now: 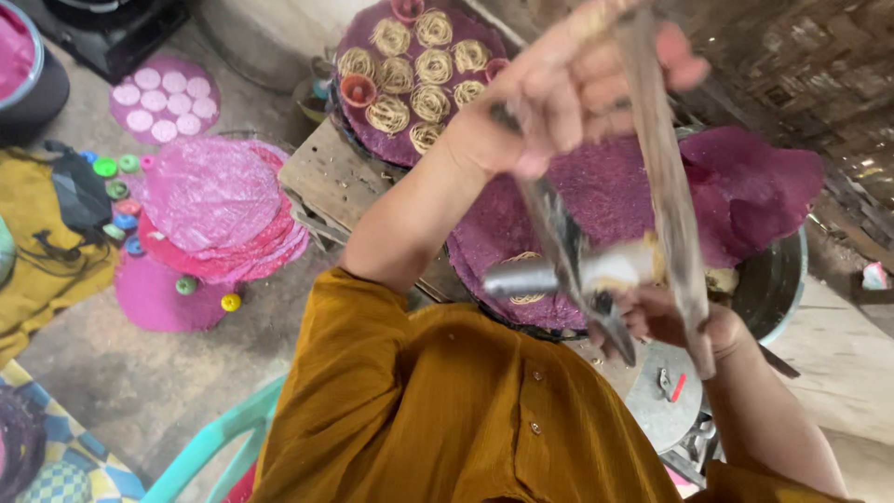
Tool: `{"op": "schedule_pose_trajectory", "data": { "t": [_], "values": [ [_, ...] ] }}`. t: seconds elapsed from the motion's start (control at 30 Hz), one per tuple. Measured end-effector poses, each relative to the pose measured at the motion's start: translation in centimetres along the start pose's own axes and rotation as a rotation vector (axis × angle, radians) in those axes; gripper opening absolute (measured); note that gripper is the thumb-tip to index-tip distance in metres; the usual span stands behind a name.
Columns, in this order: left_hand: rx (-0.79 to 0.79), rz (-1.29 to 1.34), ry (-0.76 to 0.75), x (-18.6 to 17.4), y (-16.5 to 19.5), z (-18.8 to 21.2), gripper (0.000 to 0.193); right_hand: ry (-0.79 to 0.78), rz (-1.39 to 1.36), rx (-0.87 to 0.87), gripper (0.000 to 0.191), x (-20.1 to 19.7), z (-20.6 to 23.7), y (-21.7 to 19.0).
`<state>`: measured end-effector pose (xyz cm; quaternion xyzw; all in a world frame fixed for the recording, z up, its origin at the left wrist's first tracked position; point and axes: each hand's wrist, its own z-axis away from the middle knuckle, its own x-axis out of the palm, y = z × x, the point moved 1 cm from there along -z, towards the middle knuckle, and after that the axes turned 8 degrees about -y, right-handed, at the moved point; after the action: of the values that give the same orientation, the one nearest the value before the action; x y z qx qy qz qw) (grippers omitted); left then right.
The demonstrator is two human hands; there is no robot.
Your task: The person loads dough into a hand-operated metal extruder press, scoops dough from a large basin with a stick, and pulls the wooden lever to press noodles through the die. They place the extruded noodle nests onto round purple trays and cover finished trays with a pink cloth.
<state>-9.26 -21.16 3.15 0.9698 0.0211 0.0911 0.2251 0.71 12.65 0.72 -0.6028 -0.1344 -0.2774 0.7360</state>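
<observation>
- I am gripping the press (596, 270) over the near purple tray (596, 186): left hand (568, 84) closed on its raised handles, right hand (666, 317) closed beneath the barrel.
- One noodle nest (526, 279) is lying on it; room for more is remaining.
- Behind it, the far tray (358, 130) is carrying nine nests (430, 102).

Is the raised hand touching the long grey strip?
Touching. In the head view the left hand is closed around the top of the long grey strip, which hangs down from its fingers toward the right hand.
</observation>
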Motion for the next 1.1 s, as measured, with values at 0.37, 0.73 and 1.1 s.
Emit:
{"op": "schedule_pose_trajectory", "data": {
  "t": [0.37, 0.73, 1.1],
  "values": [
    [0.221, 0.234, 0.537, -7.9, -2.6, 8.7, 0.056, 0.455, 0.199, 0.155, 0.124, -4.8, -2.9, 0.8],
    [0.282, 0.187, 0.498, -5.5, -2.0, 6.4, 0.060, 0.615, 0.401, 0.122, 0.094, -2.9, 0.4, -0.6],
    [0.300, 0.214, 0.434, -3.7, -1.0, 5.5, 0.063, 0.695, 0.614, 0.259, 0.077, -2.7, 0.7, -0.8]
  ]
}}
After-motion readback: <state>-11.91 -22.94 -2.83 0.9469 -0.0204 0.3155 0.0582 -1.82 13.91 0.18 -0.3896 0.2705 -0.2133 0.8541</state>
